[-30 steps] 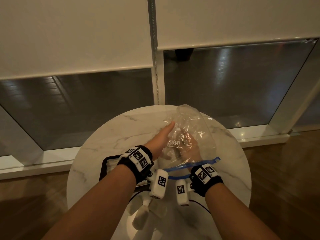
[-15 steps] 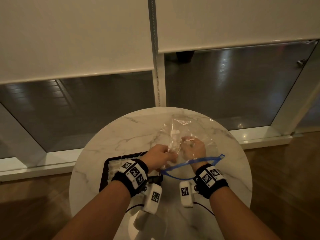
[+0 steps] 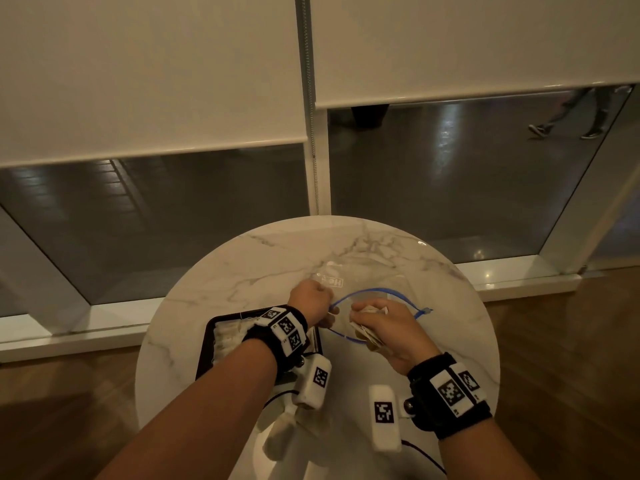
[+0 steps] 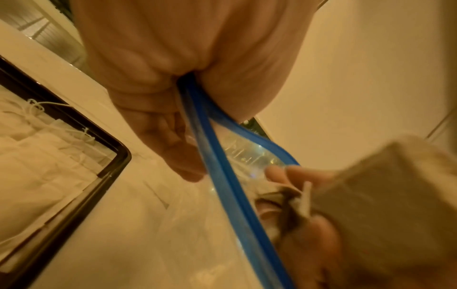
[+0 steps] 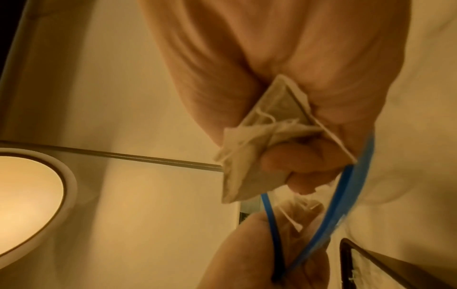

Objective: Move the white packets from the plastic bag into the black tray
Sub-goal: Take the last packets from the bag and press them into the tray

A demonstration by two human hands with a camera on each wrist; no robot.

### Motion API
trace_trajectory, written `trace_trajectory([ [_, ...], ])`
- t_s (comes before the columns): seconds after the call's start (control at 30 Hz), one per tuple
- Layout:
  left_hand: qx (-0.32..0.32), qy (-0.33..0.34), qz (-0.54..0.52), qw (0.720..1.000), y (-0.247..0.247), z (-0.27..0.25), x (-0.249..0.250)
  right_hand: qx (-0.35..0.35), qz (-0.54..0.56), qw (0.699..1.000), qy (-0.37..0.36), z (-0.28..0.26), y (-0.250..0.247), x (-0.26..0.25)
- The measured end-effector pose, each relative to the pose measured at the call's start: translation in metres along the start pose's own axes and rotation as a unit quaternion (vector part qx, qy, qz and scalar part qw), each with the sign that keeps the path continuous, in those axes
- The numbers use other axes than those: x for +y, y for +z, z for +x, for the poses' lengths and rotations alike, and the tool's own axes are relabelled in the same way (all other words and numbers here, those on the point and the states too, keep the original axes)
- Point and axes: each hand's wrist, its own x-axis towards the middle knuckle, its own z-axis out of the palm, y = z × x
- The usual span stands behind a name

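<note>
A clear plastic bag (image 3: 370, 278) with a blue zip rim (image 3: 375, 292) lies on the round marble table (image 3: 242, 271), its mouth held wide. My left hand (image 3: 311, 301) pinches the left end of the blue rim (image 4: 197, 109). My right hand (image 3: 384, 327) grips a bunch of white packets (image 3: 369, 311) just at the bag's mouth; the right wrist view shows them crumpled in my fingers (image 5: 269, 136), with strings. The black tray (image 3: 211, 344) sits at the left under my left wrist and holds several white packets (image 4: 37, 156).
The table is small and round, with its edge close on every side. A window wall with half-lowered blinds (image 3: 152, 71) stands behind it. Wooden floor (image 3: 561, 341) surrounds the table. A round lamp-like disc (image 5: 27, 195) shows in the right wrist view.
The bag has dropped from upright to flat on the table. My right hand has drawn back out of the bag with packets in it. My left hand moved to the rim's left end.
</note>
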Motion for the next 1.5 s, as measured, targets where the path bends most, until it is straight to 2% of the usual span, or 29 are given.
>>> trace_trajectory([
  [0.1, -0.002, -0.034, -0.054, 0.998, -0.005, 0.001, 0.006, -0.028, 0.029, 0.999, 0.011, -0.012, -0.015, -0.009],
  [0.2, -0.009, -0.055, -0.074, 0.996, -0.01, 0.002, 0.01, -0.08, 0.122, 0.989, 0.017, -0.022, -0.031, -0.026],
  [0.3, -0.019, -0.054, -0.067, 0.996, -0.011, 0.006, 0.009, -0.12, 0.204, 0.972, -0.009, -0.031, -0.043, -0.048],
  [0.4, -0.013, -0.045, -0.059, 0.997, -0.008, 0.007, 0.007, -0.124, 0.252, 0.958, -0.054, -0.032, -0.049, -0.067],
  [0.5, -0.007, -0.03, -0.016, 0.999, -0.001, 0.004, 0.002, -0.11, 0.269, 0.953, -0.083, -0.025, -0.052, -0.076],
  [0.57, -0.002, 0.008, 0.089, 0.996, 0.006, -0.003, -0.001, -0.1, 0.268, 0.954, -0.087, -0.019, -0.052, -0.074],
  [0.6, 0.003, 0.038, 0.182, 0.983, 0.011, -0.008, -0.002, -0.094, 0.261, 0.957, -0.085, -0.015, -0.052, -0.07],
  [0.67, 0.037, 0.103, 0.365, 0.925, 0.021, -0.016, -0.005, -0.072, 0.24, 0.966, -0.068, -0.003, -0.051, -0.058],
  [0.73, 0.071, 0.164, 0.455, 0.872, 0.031, -0.022, -0.003, -0.028, 0.206, 0.977, -0.045, 0.012, -0.055, -0.043],
  [0.77, 0.077, 0.186, 0.471, 0.859, 0.036, -0.023, -0.001, -0.003, 0.193, 0.981, -0.037, 0.02, -0.058, -0.037],
  [0.9, 0.046, 0.217, 0.507, 0.833, 0.049, -0.018, 0.002, 0.027, 0.256, 0.966, 0.005, 0.052, -0.067, -0.021],
  [1.0, -0.009, 0.173, 0.552, 0.816, 0.057, -0.006, -0.005, 0.026, 0.297, 0.953, 0.051, 0.071, -0.069, -0.01],
  [1.1, -0.06, 0.145, 0.578, 0.801, 0.068, 0.002, -0.017, 0.035, 0.288, 0.954, 0.074, 0.082, -0.07, 0.007],
  [1.33, -0.117, 0.113, 0.624, 0.764, 0.088, 0.012, -0.046, 0.068, 0.28, 0.946, 0.151, 0.077, -0.073, 0.062],
  [1.5, -0.113, 0.138, 0.629, 0.757, 0.087, 0.012, -0.051, 0.076, 0.294, 0.945, 0.126, 0.067, -0.075, 0.074],
])
